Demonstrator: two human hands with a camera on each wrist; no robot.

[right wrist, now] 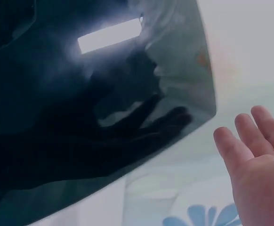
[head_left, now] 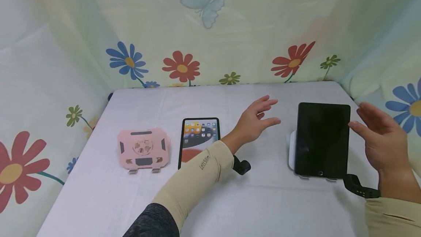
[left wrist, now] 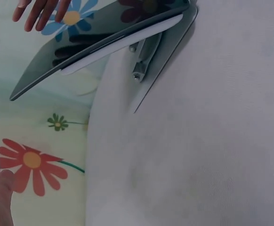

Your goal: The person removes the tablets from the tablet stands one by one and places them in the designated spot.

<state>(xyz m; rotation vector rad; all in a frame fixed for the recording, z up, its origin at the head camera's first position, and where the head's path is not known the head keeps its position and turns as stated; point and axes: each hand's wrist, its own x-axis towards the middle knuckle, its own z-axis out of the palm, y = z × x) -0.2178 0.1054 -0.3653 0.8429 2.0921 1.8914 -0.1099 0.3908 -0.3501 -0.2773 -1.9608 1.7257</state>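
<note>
A black-screened tablet [head_left: 322, 140] leans upright on a white stand [head_left: 292, 151] at the table's right; the stand's metal hinge [left wrist: 146, 56] shows in the left wrist view. My right hand [head_left: 383, 138] is beside the tablet's right edge, fingers spread and relaxed; in the right wrist view its fingers [right wrist: 250, 136] are apart from the glossy screen. To the left of the tablet, my left hand [head_left: 254, 120] hovers with fingers extended and nothing in its grasp. Below its forearm lies a second tablet [head_left: 201, 131] with a lit home screen, partly hidden by the sleeve.
A pink folding stand [head_left: 143, 149] sits at the left of the white-covered table [head_left: 263, 207]. Flower-printed curtains [head_left: 250, 28] enclose the back and both sides. Black wrist straps [head_left: 361, 189] are on both arms.
</note>
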